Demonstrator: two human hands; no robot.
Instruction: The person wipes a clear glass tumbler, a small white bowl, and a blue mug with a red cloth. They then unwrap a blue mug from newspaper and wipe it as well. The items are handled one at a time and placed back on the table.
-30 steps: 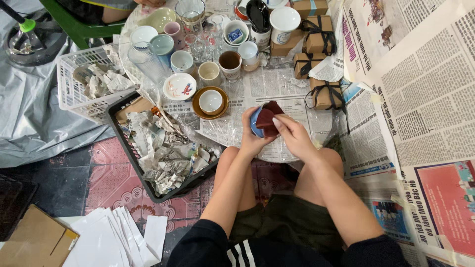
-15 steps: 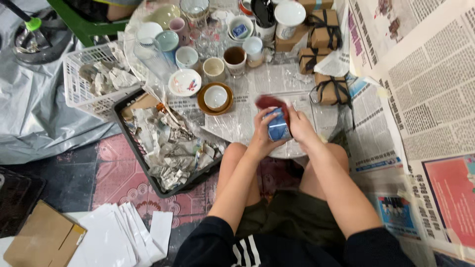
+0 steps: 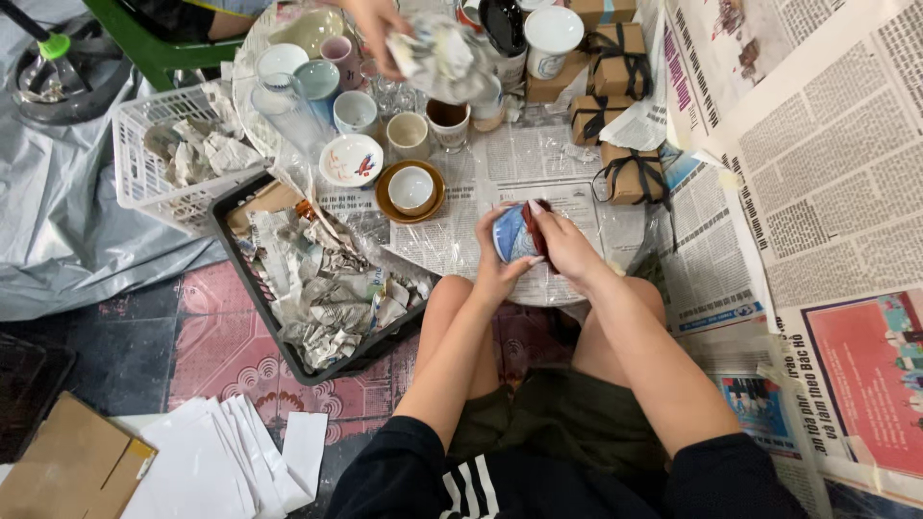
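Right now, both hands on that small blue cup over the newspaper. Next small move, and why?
Probably lower the blue cup onto the newspaper sheet just ahead. The left hand cups it from below and the right hand grips its rim side, so it is held in the air above the knees. The sheet ahead is bare; the other person's hand works farther back.

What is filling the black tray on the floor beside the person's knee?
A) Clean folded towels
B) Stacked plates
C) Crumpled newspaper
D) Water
C: the black tray is heaped with crumpled newspaper, grey and printed, while the left hand and right hand hold a small blue and dark red cup beside it.
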